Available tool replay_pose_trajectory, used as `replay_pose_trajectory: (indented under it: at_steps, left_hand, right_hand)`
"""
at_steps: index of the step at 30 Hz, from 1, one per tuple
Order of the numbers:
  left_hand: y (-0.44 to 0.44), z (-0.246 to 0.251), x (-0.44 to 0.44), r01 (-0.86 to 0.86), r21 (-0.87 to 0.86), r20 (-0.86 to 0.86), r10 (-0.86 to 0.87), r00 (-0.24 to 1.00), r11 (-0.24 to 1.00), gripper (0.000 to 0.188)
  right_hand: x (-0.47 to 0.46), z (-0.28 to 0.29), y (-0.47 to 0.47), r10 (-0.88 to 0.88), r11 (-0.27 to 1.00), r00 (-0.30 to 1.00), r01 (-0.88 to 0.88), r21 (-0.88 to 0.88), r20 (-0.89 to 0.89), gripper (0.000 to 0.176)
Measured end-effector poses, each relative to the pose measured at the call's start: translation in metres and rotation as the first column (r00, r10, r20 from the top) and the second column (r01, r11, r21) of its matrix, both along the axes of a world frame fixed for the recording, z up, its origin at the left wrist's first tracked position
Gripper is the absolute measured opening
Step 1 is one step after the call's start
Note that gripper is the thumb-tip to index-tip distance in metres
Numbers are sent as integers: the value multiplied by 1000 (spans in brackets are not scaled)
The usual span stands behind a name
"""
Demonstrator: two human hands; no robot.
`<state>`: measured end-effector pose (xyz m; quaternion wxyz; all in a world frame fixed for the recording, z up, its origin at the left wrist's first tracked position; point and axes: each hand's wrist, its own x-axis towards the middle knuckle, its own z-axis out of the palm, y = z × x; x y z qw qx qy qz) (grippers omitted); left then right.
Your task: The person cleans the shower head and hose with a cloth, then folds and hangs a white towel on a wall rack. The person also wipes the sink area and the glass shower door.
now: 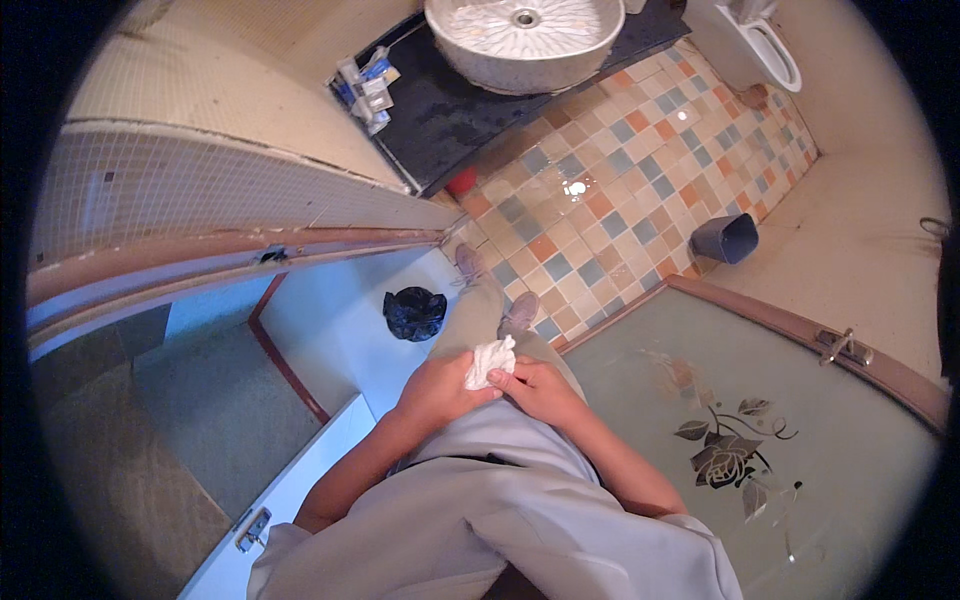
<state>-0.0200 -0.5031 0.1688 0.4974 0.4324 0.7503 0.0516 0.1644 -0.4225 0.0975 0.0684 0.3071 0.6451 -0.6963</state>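
A crumpled white cloth or tissue (489, 363) is bunched between my two hands in front of my waist. My left hand (442, 386) grips it from the left side, its fingers partly hidden behind the wad. From the other side my right hand (541, 386) pinches it, the thumb lying across its lower part. Both forearms reach forward from pale sleeves. Below the hands are my trouser legs and shoes, one foot on the tiles and the other by the doorway.
Ahead, a round patterned basin (525, 71) sits on a black countertop (450, 131) with small packets (371, 90). A grey bin (726, 238) stands on the tiled floor (592, 217). Left is a black-bagged bin (415, 313); right, a frosted glass door (637, 390). A urinal (765, 49) hangs far right.
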Motion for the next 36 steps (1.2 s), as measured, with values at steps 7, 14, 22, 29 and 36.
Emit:
replay_pose_trajectory:
  at_steps: [7, 14, 22, 29, 36]
  left_hand:
    - [-4, -1, -6, 2, 161, 13, -4, 1000, 987, 52]
    - [-14, 0, -1, -33, 115, -24, 36, 999, 993, 54]
    - [-38, 14, 2, -128, 73, -96, 135, 986, 989, 58]
    - [-23, 4, -6, -119, 34, -50, 120, 992, 992, 59]
    - [-6, 2, -4, -60, 120, -12, 62, 998, 991, 57]
  right_hand:
    - [-4, 4, 2, -22, 999, 1000, 22, -39, -5, 29]
    - [-5, 4, -5, -154, 988, 977, 150, -41, -145, 31]
    - [-21, 2, -7, -8, 997, 971, -11, -77, -238, 32]
    - [-25, 5, 1, -50, 999, 983, 49, -11, -176, 32]
    - [-13, 6, 9, -67, 998, 992, 66, -15, -106, 30]
